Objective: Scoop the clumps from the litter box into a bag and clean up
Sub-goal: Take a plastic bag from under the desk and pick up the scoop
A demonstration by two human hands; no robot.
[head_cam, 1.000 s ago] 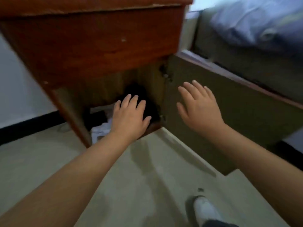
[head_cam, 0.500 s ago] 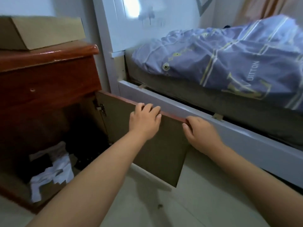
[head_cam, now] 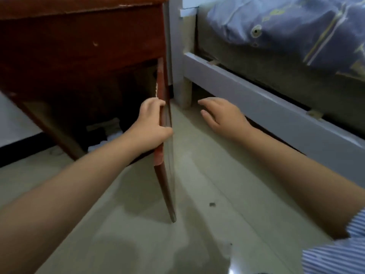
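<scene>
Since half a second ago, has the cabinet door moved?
Yes. The door has swung away from the bed rail, toward the cabinet opening. It now stands edge-on, gripped by the left hand.

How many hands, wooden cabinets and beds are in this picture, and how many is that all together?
Bare hands: 2, the left hand gripping the reddish-brown cabinet door, the right hand loose above the floor.
Reddish-brown wooden cabinets: 1
Grey-framed beds with a blue patterned quilt: 1
Total: 4
</scene>
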